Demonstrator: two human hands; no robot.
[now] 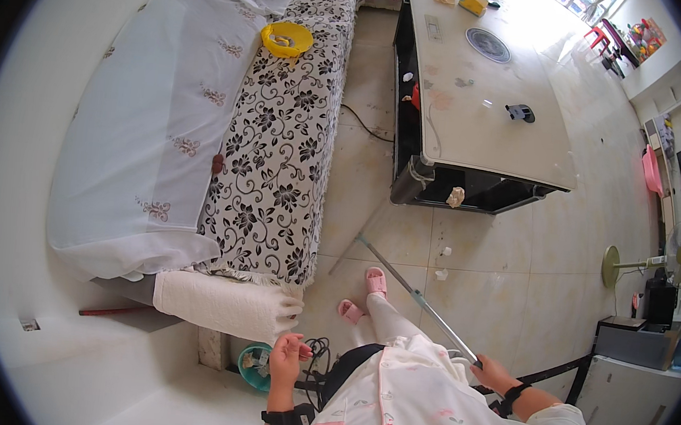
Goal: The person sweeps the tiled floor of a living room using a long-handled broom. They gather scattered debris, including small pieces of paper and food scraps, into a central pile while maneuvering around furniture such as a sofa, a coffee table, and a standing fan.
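Observation:
My right hand point(490, 372) grips the dark end of a long metal pole that belongs to what looks like a floor squeegee point(394, 274). The pole slants away across the tiles, and its thin bar-shaped head rests on the floor between the sofa and the coffee table. My left hand point(291, 350) is raised with nothing in it, its fingers loosely curled and apart. It is nearest to the fringed white cover point(220, 300) on the sofa end and a teal waste bin point(253, 367) with litter inside. White scraps point(442, 274) lie on the tiles beyond my pink slippers point(376, 282).
A sofa with a black floral cover point(272, 164) runs along the left, with a yellow hat point(287, 39) on it. The coffee table point(481, 128) stands ahead; crumpled paper point(455, 197) sits at its lower shelf. A cable point(365, 125) crosses the gap. A fan point(634, 262) stands right.

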